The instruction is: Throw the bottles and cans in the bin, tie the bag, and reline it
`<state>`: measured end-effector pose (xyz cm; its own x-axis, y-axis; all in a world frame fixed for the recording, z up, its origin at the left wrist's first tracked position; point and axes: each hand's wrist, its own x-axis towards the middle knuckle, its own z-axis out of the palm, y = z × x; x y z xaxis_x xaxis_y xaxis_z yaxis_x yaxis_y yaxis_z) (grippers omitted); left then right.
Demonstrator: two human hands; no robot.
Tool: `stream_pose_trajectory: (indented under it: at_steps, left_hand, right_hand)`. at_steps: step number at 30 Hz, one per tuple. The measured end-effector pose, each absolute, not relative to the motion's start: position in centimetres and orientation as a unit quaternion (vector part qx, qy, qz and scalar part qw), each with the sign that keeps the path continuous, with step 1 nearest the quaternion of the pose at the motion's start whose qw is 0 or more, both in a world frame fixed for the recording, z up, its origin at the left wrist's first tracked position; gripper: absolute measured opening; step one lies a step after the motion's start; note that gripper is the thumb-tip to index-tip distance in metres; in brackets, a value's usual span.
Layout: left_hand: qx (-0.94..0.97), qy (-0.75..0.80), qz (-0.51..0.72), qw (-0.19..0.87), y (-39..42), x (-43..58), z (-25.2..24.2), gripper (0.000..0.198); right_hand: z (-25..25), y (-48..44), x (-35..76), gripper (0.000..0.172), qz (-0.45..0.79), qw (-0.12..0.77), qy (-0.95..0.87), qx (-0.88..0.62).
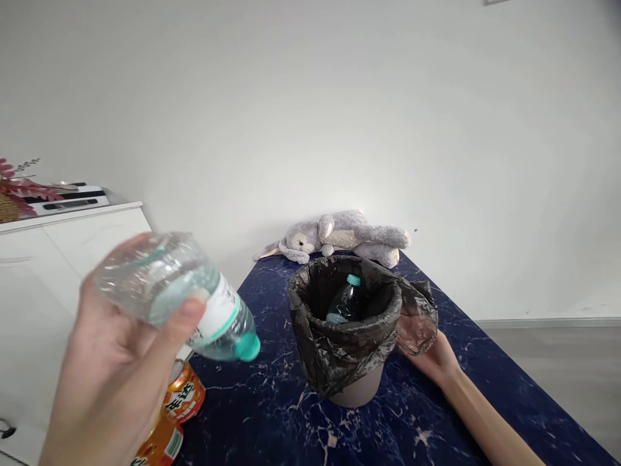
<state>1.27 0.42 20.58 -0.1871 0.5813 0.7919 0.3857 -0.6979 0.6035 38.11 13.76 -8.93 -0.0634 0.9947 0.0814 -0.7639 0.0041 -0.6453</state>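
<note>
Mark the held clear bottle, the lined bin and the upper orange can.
clear bottle (pixel 217 312), head view, on its white label.
lined bin (pixel 361 392), head view, on its bare lower wall.
upper orange can (pixel 187 393), head view, on its printed side.

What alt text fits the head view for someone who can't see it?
A left hand holds a clear bottle raised left of a lined bin on a blue table, while the right hand touches the liner. A second bottle lies in the bin; orange cans sit under the left hand.
</note>
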Motion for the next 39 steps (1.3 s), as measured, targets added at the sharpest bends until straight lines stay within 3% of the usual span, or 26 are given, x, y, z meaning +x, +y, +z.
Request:
stream_pose_trajectory:
  at_steps: [8,14,17,23,26,29,31,34,39]
  left_hand:
    - [0.583,0.217,0.748,0.229,3.9,4.2,23.5,0.055]
    - [0.580,0.341,0.669,0.316,6.0,4.1,21.7,0.065]
    - [0.603,0.454,0.598,0.271,5.7,3.1,21.4,0.070]
    - [0.727,0.606,0.310,0.094,5.3,-1.0,22.2,0.071]
    - [0.774,0.593,0.211,0.070,5.5,-2.5,22.0,0.073]
    - [0.788,0.584,0.149,0.123,5.5,-2.7,21.6,0.078]
    - [0.784,0.570,0.152,0.195,5.4,-2.4,21.4,0.077]
    - [0.772,0.515,0.252,0.274,5.4,-1.3,21.3,0.076]
    - [0.769,0.382,0.398,0.322,6.0,2.2,22.5,0.067]
  right_hand:
    - [-9.1,14.0,38.0,0.032,0.673,0.655,-0.275,-0.206]
    - [-8.8,14.0,37.9,0.033,0.681,0.657,-0.261,-0.192]
    - [-8.7,14.1,37.9,0.031,0.687,0.653,-0.254,-0.193]
    - [-9.0,14.2,37.9,0.029,0.696,0.646,-0.245,-0.196]
    - [-8.8,14.1,37.8,0.029,0.703,0.638,-0.247,-0.195]
    - [-8.7,13.9,37.8,0.026,0.709,0.630,-0.250,-0.195]
    - [-8.6,13.8,37.9,0.025,0.711,0.627,-0.252,-0.196]
    - [-8.5,13.9,38.0,0.025,0.712,0.625,-0.251,-0.197]
    - [-8.6,13.9,37.9,0.027,0.709,0.632,-0.243,-0.197]
